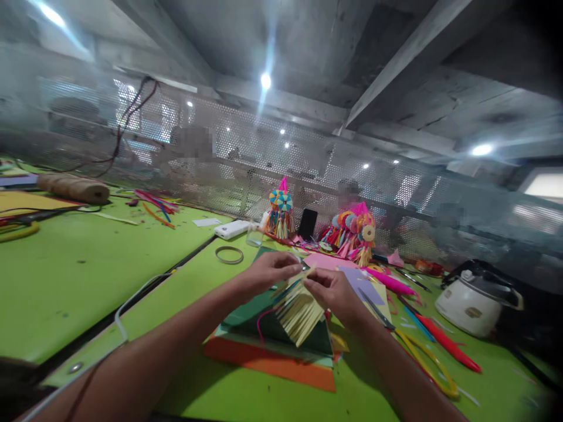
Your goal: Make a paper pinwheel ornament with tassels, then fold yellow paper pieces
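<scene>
Near the middle of the view, a fringed strip of pale yellow paper (pixel 299 313) hangs between my hands. My right hand (pixel 331 288) pinches its top edge at the right. At the upper left of the fringe, my left hand (pixel 276 269) has thumb and fingers pressed together; what it grips there is too small to make out. Below lie stacked sheets, dark green (pixel 248 313) over orange (pixel 272 362). A thin pink string (pixel 260 328) lies beside the fringe.
Yellow-handled scissors (pixel 433 366), a red tool (pixel 453 346) and a white pot (pixel 468 305) stand or lie at right. Colourful tasselled ornaments (pixel 281 214), a dark phone (pixel 307 224), a tape ring (pixel 229 254) and a white device (pixel 231 229) are behind. Twine spool (pixel 74 187) at left.
</scene>
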Tool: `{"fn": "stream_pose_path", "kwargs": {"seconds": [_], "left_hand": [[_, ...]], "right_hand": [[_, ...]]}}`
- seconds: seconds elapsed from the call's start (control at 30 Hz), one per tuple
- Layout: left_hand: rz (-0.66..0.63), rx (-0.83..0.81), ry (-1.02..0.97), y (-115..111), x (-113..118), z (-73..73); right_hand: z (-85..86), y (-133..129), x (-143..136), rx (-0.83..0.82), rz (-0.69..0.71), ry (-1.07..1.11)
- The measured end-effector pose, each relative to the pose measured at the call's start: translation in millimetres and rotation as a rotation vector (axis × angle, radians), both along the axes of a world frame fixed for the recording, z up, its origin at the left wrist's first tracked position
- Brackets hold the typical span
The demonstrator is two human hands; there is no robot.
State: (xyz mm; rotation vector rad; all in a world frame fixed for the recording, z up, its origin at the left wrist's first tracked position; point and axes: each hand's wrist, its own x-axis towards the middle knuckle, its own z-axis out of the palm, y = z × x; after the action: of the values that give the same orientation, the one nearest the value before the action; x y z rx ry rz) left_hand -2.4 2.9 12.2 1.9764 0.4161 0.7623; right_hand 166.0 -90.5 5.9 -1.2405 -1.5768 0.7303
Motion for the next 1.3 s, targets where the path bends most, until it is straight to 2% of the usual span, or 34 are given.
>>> {"fn": "stream_pose_path", "kwargs": {"seconds": [0.1, 0.23, 0.43, 0.67, 0.8, 0.9, 1.1, 1.3], "left_hand": [[-0.106, -0.200, 0.003, -5, -2, -1.5], [-0.114, -0.325, -0.002, -10, -1, -1.7], [-0.105, -0.310, 0.030, -14, 5, -7.2], [-0.077, -0.435, 0.051, -9, 7, -14.2], [-0.101, -0.499, 0.052, -9, 6, -14.0], [-0.125, -0.506, 0.050, -9, 6, -14.6], [-0.148, -0.438, 0.102, -8, 5, -16.2], [-0.153, -0.506, 0.108, -10, 5, -17.1]], "right_hand": [[-5.8, -4, 2, -0.014, 0.050, 0.087], [-12.7, -7, 6, 0.062, -0.003, 0.106], [-15.3, -10, -3, 0.131, -0.052, 0.045], [-13.5, -13, -4, 0.106, -0.068, 0.012], [-8.6, -17, 0, 0.285, -0.155, -0.214], [-5.8, -19, 0, 0.368, -0.138, -0.366], [-10.6, -18, -3, 0.336, -0.133, -0.451], [-12.5, -18, -3, 0.354, -0.125, -0.458]]}}
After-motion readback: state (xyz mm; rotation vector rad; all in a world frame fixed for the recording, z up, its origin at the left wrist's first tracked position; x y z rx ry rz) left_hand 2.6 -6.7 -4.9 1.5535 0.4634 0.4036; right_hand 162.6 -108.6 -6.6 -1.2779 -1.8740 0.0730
